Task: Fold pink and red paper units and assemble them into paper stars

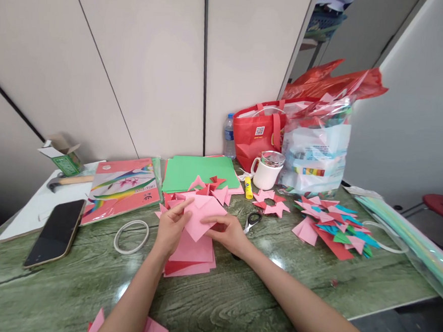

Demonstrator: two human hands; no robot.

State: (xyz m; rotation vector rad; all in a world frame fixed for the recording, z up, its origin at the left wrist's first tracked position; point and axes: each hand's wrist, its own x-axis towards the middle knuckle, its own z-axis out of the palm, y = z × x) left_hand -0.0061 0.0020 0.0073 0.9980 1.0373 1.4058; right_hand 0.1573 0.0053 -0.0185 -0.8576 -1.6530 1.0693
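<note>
Between both hands is a pink sheet of paper [199, 220] with its top corner folded in, raised above the table. My left hand [172, 226] grips its left edge, thumb on the front. At the right edge, my right hand [228, 233] pinches it between thumb and fingers. Below it lies a stack of pink and red paper sheets [192, 260]. Just behind the held sheet are folded pink and red paper pieces [219, 191]. Black-handled scissors [253, 221] lie to the right of my right hand, partly hidden by it.
A white ring [131, 237], a phone [55, 233] and a hammer [70, 181] lie left. Green paper [201, 173], a yellow glue stick [248, 188] and a white mug [267, 172] are behind. Right are a pink-red paper ring [272, 203], folded paper stars [335, 219] and bags [315, 152].
</note>
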